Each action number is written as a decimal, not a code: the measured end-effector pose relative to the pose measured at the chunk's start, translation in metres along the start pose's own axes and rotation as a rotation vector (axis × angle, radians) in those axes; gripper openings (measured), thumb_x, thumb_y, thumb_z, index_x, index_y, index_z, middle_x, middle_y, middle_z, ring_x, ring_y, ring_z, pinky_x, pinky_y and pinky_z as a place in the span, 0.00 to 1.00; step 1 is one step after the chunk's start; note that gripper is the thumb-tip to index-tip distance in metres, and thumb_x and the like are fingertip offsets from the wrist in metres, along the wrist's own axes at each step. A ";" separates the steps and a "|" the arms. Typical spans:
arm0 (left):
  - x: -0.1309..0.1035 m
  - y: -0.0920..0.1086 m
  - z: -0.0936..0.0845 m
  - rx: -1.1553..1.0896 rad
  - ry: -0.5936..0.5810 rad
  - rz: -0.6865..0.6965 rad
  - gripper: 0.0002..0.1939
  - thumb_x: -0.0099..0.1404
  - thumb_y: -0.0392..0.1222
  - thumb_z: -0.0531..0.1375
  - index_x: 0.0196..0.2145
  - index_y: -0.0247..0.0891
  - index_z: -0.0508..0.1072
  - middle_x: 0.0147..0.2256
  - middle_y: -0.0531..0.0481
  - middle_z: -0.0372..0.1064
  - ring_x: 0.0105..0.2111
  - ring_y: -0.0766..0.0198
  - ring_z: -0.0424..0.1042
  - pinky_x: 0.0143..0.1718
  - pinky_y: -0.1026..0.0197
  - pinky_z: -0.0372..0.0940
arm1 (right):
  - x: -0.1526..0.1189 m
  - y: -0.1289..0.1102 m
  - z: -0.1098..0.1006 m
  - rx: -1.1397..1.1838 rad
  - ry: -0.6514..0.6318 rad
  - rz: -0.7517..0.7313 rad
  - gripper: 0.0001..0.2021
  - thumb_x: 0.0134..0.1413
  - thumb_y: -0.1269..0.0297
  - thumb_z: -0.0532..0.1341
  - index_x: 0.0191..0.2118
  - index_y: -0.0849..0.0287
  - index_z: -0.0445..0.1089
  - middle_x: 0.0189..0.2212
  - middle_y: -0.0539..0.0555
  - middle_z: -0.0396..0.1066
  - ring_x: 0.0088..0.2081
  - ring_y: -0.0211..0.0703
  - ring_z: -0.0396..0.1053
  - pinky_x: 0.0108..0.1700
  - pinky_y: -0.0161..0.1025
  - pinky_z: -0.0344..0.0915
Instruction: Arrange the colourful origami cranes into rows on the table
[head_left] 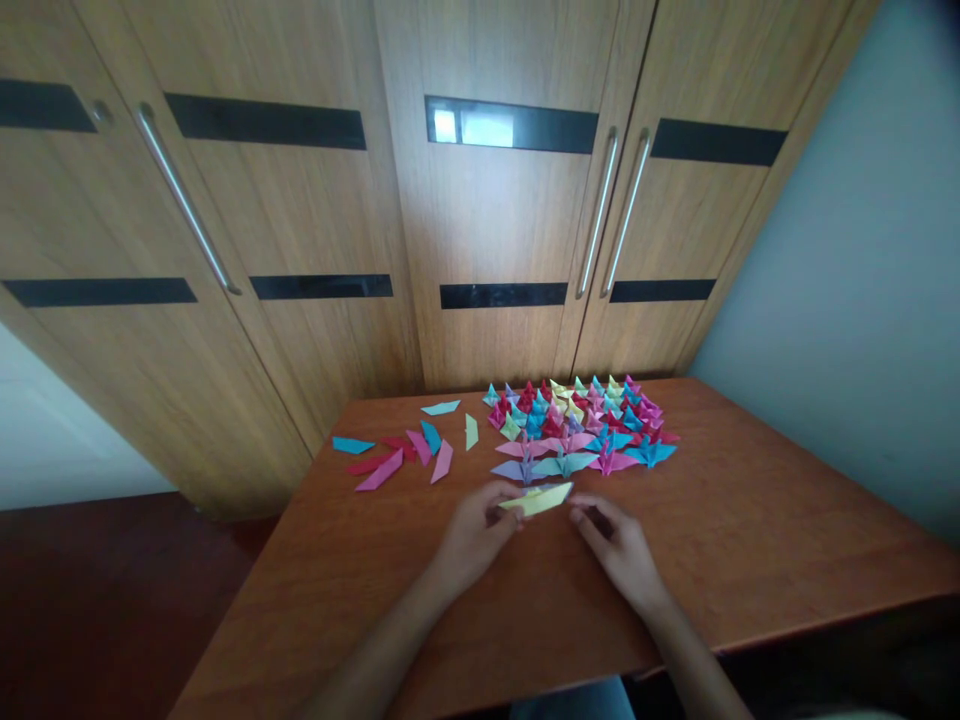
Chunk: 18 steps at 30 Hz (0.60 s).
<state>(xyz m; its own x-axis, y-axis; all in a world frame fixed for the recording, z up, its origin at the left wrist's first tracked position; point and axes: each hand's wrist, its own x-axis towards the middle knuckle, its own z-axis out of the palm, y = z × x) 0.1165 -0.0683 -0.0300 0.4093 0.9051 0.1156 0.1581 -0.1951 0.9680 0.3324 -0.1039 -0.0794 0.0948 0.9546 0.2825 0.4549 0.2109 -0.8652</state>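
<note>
Yellow folded paper [538, 498] lies lengthwise btwn both hands; left hand [474, 535] fingers pinch its left end, right hand [619, 545] fingertips spread loosely, just off its right tip.

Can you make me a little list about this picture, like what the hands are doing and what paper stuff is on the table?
left hand: pinching the left end of the yellow folded paper
right hand: on the table, just right of the paper; touching it or not, cannot tell
finished cranes: many colours, crowded behind the hands
flat folded pieces: pink, blue, red, green, at back left
behind the table: wooden wardrobe doors
</note>
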 end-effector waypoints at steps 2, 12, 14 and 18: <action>0.010 -0.005 0.018 0.008 -0.028 0.009 0.09 0.58 0.39 0.55 0.36 0.36 0.71 0.32 0.49 0.73 0.30 0.63 0.72 0.34 0.62 0.65 | -0.002 -0.005 -0.002 0.114 -0.044 0.018 0.16 0.54 0.51 0.55 0.39 0.58 0.70 0.34 0.54 0.73 0.37 0.44 0.69 0.39 0.36 0.66; 0.032 -0.029 0.062 -0.014 -0.010 0.013 0.10 0.58 0.43 0.57 0.29 0.34 0.73 0.26 0.49 0.73 0.25 0.64 0.70 0.28 0.64 0.63 | 0.002 -0.009 -0.003 0.271 -0.013 0.112 0.19 0.49 0.48 0.60 0.37 0.60 0.69 0.33 0.55 0.73 0.36 0.45 0.69 0.38 0.37 0.65; 0.032 -0.035 0.064 0.006 0.010 0.009 0.10 0.58 0.44 0.57 0.28 0.34 0.73 0.26 0.49 0.73 0.24 0.65 0.70 0.27 0.65 0.62 | 0.002 -0.006 -0.004 0.259 -0.002 0.118 0.19 0.49 0.47 0.60 0.34 0.61 0.69 0.31 0.54 0.72 0.34 0.45 0.68 0.36 0.36 0.64; 0.030 -0.042 0.063 0.036 0.022 0.025 0.10 0.59 0.42 0.56 0.28 0.34 0.73 0.26 0.49 0.73 0.24 0.65 0.70 0.27 0.65 0.61 | 0.001 -0.003 -0.004 0.206 0.013 0.109 0.20 0.51 0.46 0.57 0.27 0.61 0.68 0.24 0.51 0.67 0.28 0.40 0.63 0.31 0.33 0.59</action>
<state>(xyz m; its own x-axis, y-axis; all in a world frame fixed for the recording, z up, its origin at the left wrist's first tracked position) 0.1788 -0.0568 -0.0811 0.3940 0.9076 0.1449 0.1805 -0.2310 0.9561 0.3347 -0.1046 -0.0744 0.1453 0.9717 0.1863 0.2509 0.1460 -0.9569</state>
